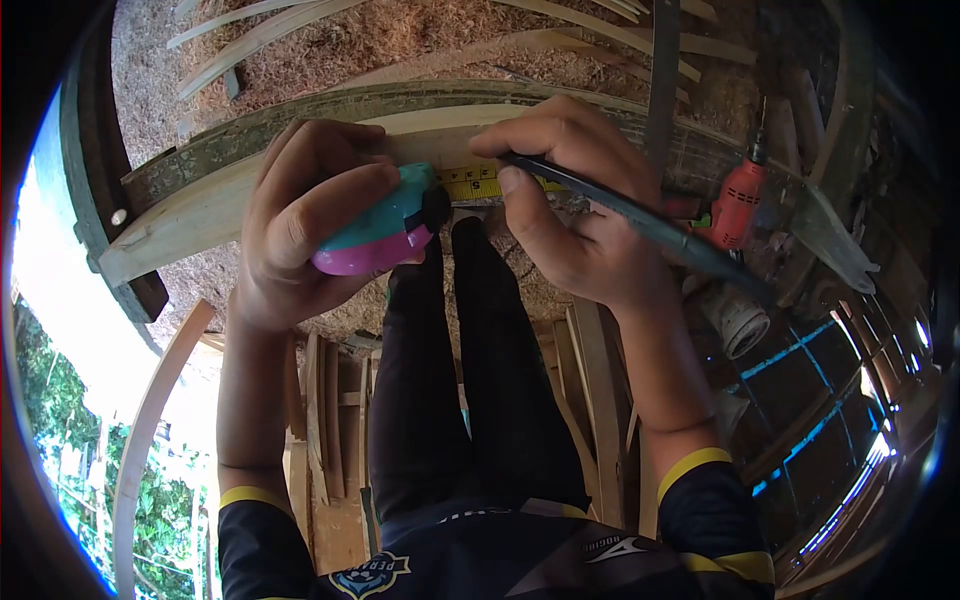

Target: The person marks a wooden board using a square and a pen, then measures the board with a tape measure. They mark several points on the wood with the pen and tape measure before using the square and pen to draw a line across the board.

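Left hand (300, 215) clenched around a teal-and-pink tape measure case (385, 225), fingers wrapped over the top, thumb on the side. Yellow tape blade (475, 184) is pulled out a short way to the right, lying flat on the curved wooden plank (200, 215). Right hand (570, 205) grips a dark pencil (620, 210), thumb pressing near the blade's free end, pencil tip down at the tape and wood.

Progress, as a judgement: tape is laid and read, marking looks in hand; no pencil mark visible on the plank, the spot is hidden under the fingers. Any cutting or drilling not done.

Around: red power drill (738, 205) lies right of the hand on the surface, well apart from the tape. Sawdust (400, 50) and thin wood strips (260, 35) beyond the plank. Person's dark trousers (470, 400) below.
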{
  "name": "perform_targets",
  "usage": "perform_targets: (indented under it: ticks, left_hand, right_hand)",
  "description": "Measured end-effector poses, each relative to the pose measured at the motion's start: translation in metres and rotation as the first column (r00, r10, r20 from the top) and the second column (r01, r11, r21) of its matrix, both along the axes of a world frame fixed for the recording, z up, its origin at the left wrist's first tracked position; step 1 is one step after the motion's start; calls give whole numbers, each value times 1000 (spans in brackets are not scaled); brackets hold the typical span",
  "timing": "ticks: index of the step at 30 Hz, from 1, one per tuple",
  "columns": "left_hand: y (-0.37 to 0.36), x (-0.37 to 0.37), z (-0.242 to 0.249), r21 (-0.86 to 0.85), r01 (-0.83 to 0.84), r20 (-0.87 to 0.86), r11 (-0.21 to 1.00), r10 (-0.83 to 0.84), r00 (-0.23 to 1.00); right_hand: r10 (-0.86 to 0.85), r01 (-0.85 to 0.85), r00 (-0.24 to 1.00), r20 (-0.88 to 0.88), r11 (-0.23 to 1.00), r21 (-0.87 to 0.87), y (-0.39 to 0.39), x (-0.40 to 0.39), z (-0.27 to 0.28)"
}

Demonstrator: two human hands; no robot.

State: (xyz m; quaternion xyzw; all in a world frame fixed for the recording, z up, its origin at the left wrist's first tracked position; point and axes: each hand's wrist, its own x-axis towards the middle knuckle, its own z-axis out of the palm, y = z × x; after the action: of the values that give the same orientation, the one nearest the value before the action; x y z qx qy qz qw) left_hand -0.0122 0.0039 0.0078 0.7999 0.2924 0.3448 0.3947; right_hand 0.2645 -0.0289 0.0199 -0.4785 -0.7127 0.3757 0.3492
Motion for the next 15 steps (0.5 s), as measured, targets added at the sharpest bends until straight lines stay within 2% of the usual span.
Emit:
perform_targets:
  ticks: [3, 5, 8, 15]
  left_hand:
    - [0, 0, 1, 3, -7, -9, 1000, 7, 1000]
    - [0, 0, 0, -3, -6, -4, 1000, 6, 1000]
    - [0, 0, 0, -11, -6, 3, 1000, 6, 1000]
    - [0, 0, -1, -31, -13, 13, 999, 14, 1000]
  right_hand:
    - [-47, 47, 998, -51, 999, 7, -5, -6, -7]
    - [-140, 135, 988, -72, 988, -69, -10, -9, -5]
    - [-113, 112, 994, -12, 992, -50, -12, -9, -7]
    - [-91, 91, 996, 0, 995, -36, -10, -9, -12]
